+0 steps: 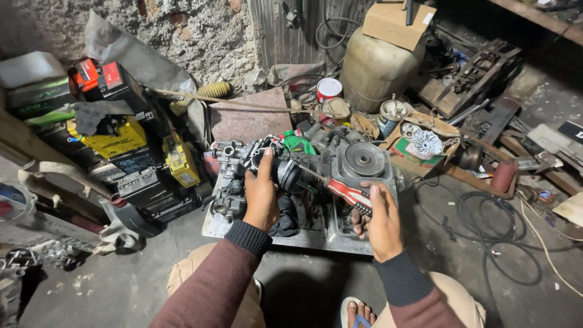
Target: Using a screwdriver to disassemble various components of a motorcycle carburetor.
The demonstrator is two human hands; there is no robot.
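Observation:
My left hand (261,194) grips a black and grey carburettor-like engine part (285,171) above a metal tray (303,238). A screwdriver with a red and black handle (347,192) is in my right hand (379,222); its thin shaft points left with the tip at the black part. Just behind my right hand sits a grey engine casing with a round pulley (363,160). More grey metal engine pieces (229,176) lie left of my left hand. My knees in tan trousers show at the bottom.
Several old batteries (112,143), black, yellow and red, are stacked at the left. A green bottle (299,144), a red and white tin (328,88), a beige tank (373,67) with a cardboard box (398,23), and black cables (486,225) on the concrete floor surround the tray.

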